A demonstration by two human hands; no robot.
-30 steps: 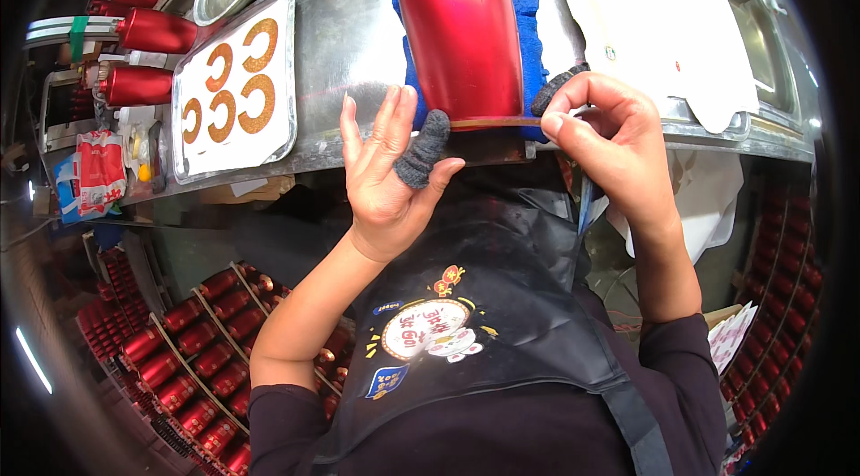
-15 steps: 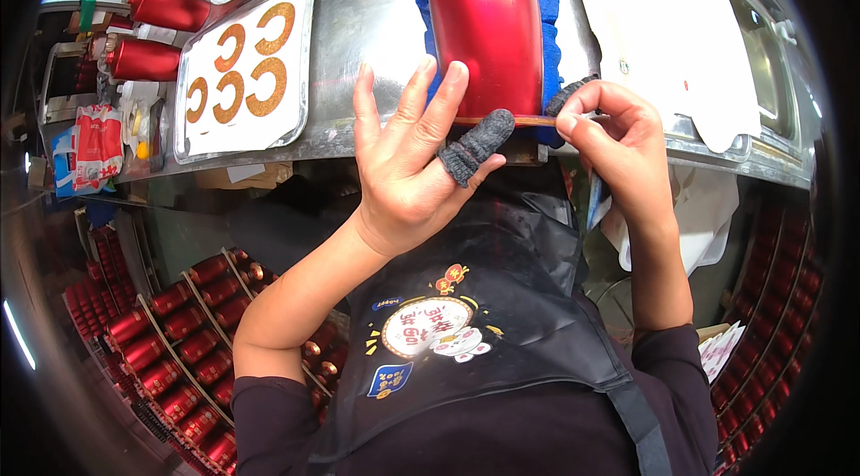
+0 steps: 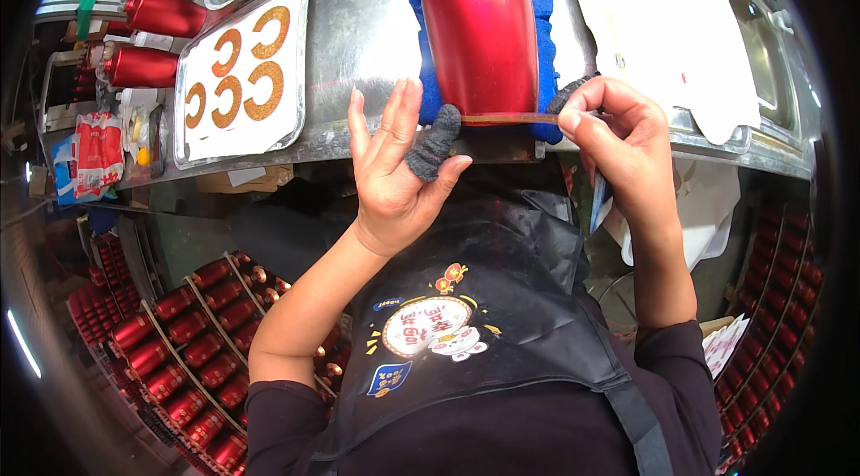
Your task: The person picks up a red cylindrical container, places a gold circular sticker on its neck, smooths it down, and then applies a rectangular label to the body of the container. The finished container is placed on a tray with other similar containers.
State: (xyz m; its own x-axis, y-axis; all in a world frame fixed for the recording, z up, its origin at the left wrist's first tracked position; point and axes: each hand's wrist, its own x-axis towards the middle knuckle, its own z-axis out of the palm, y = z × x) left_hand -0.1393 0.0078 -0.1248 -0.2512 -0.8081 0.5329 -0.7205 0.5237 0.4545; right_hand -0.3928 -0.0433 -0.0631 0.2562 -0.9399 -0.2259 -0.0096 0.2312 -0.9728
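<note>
A glossy red, tapered vessel (image 3: 484, 28) lies on a blue cloth (image 3: 546, 15), its near end toward me. Across that near end runs a thin brown strip (image 3: 502, 119). My right hand (image 3: 625, 131) pinches the strip's right end between thumb and index finger. A grey knit finger cover (image 3: 434, 145) sits on my left index finger, its tip touching or very close to the strip's left end. The other fingers of my left hand (image 3: 390, 185) are stretched out, holding nothing. More dark grey knit (image 3: 569, 93) shows behind my right fingers.
A tray (image 3: 303, 37) with a white sheet of several gold-brown C-shaped pieces (image 3: 264, 89) lies on the left. White sheets (image 3: 658, 19) cover the right side. Red vessels (image 3: 143, 67) stick out at far left. Racks of red vessels (image 3: 184, 328) stand below on both sides.
My left hand has shifted left and turned, its covered finger moving from over the strip to the strip's left end. The right hand keeps its pinch, nearly still. The whole view shifts slightly.
</note>
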